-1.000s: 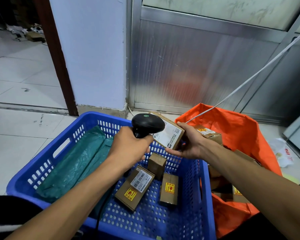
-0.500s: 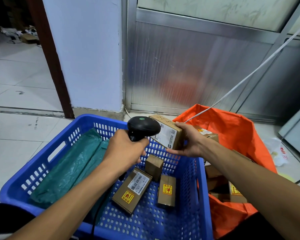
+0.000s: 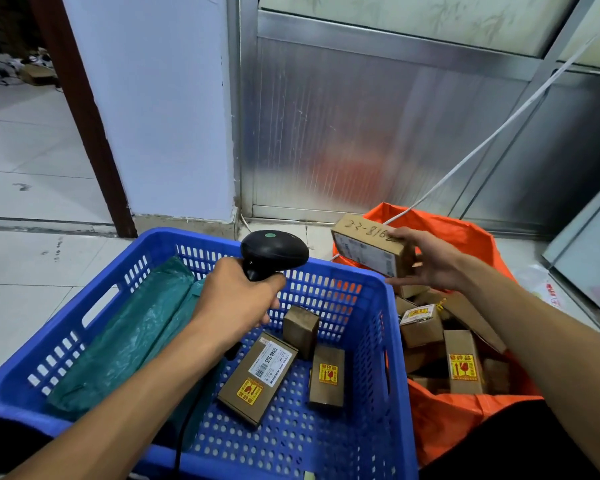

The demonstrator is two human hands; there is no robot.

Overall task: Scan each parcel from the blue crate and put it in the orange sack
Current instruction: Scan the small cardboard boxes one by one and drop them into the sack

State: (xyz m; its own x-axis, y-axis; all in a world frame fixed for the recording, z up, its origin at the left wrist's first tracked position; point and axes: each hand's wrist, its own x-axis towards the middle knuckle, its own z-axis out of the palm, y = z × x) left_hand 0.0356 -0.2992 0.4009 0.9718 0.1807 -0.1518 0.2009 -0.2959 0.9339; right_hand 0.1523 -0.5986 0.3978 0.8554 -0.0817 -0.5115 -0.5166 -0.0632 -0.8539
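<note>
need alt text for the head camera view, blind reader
The right hand holds a cardboard parcel over the orange sack of boxes, while the left hand holds a black scanner above the blue crate.

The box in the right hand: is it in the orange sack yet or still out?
Out. The right hand holds the box in the air above the sack's open mouth, clear of the boxes inside.

I read handwritten "2-2-816" on top of the held parcel [image 3: 369, 244]; its printed side label is too blurred. The flat box [image 3: 257, 382] in the blue crate [image 3: 371, 341] carries a white label reading "12N4A-5325". Yellow fragile stickers with red glass symbols sit on several boxes; their characters are illegible.
</note>
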